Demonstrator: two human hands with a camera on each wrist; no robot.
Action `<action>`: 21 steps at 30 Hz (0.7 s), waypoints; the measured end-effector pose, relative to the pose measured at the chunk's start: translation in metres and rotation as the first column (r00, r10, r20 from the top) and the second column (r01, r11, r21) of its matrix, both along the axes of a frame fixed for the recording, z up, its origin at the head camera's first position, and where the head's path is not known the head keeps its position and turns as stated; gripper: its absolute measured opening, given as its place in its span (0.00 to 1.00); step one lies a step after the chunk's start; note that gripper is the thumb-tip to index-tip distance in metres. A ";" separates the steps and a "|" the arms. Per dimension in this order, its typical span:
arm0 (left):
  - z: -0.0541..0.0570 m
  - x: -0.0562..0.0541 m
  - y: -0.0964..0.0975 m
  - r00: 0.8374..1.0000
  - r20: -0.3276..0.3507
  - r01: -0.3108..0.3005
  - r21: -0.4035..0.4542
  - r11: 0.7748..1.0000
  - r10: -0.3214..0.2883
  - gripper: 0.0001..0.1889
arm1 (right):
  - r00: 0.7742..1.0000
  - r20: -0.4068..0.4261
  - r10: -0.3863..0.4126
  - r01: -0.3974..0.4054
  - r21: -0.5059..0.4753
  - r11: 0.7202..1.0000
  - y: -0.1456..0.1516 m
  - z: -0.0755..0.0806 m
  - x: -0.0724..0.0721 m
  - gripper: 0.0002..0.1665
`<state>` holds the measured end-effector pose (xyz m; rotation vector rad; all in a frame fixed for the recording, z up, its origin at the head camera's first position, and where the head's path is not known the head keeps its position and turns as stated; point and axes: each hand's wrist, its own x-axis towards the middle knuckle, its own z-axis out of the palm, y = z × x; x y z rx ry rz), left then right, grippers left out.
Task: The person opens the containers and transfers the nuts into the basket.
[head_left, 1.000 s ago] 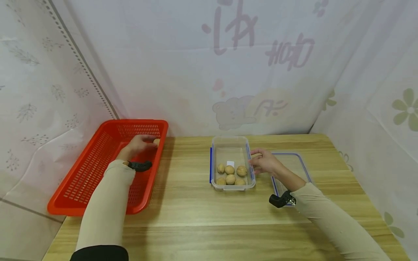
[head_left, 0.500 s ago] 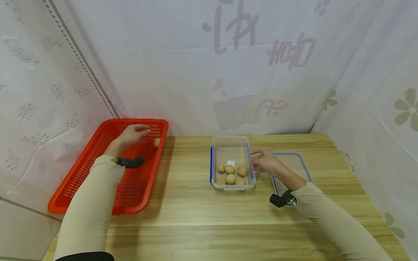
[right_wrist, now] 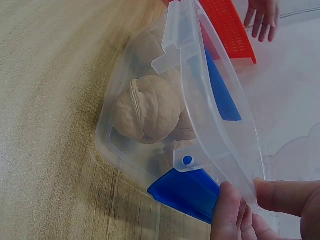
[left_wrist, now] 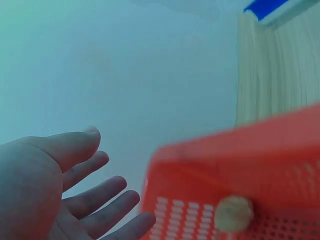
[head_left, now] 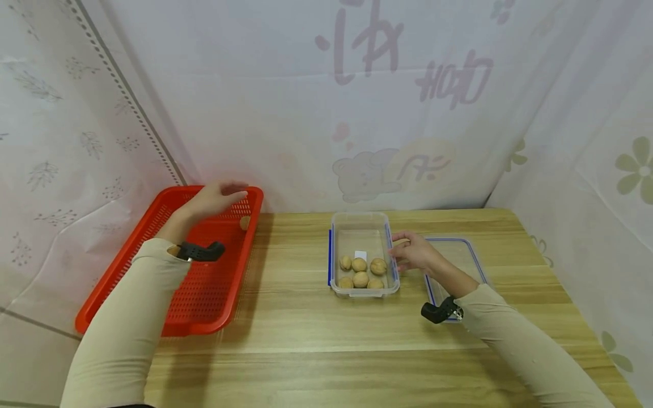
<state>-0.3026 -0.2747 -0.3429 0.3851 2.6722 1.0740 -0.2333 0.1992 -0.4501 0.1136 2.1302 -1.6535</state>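
Note:
My left hand (head_left: 214,199) is raised over the far end of the red plastic basket (head_left: 204,300). Its fingers are spread and relaxed, with nothing in them, as the left wrist view shows. One walnut (head_left: 245,223) lies in the basket by its right wall, below and apart from that hand. At mid-table stands a clear container (head_left: 352,241) with blue latches, several walnuts (head_left: 360,280) grouped in its near half. My right hand (head_left: 415,252) holds the container's right side; in the right wrist view the thumb (right_wrist: 285,196) and fingers pinch the rim beside a blue latch (right_wrist: 187,195).
A clear lid with a blue seal (head_left: 454,258) lies flat on the wooden table (head_left: 296,340), partly under the right forearm. Inside the container is a small white packet (head_left: 360,255). A printed curtain (head_left: 285,113) hangs behind the table and along both sides.
My left hand has left the walnut by the basket's right wall, drawn back leftward, then risen toward the far rim. That walnut stays in the basket. The right hand and container keep their place.

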 end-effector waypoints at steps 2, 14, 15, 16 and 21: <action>0.005 0.000 0.009 0.999 -0.016 0.032 -0.002 0.999 -0.032 0.27 | 1.000 -0.008 0.003 -0.003 0.002 1.000 0.000 0.002 -0.002 0.29; 0.020 0.013 0.063 0.982 -0.052 0.183 0.009 0.983 -0.182 0.27 | 1.000 -0.003 0.004 -0.004 0.001 1.000 0.000 0.004 -0.003 0.29; 0.020 0.013 0.067 0.980 -0.050 0.193 0.018 0.981 -0.192 0.27 | 1.000 -0.004 0.005 -0.005 -0.001 1.000 0.000 0.004 -0.003 0.29; 0.020 0.012 0.071 0.977 -0.052 0.206 0.028 0.978 -0.205 0.27 | 1.000 -0.004 0.006 -0.006 -0.002 1.000 0.000 0.004 -0.004 0.29; 0.017 0.014 0.097 0.962 -0.064 0.269 0.052 0.962 -0.266 0.26 | 1.000 -0.015 0.009 -0.009 0.004 1.000 0.001 0.007 -0.006 0.29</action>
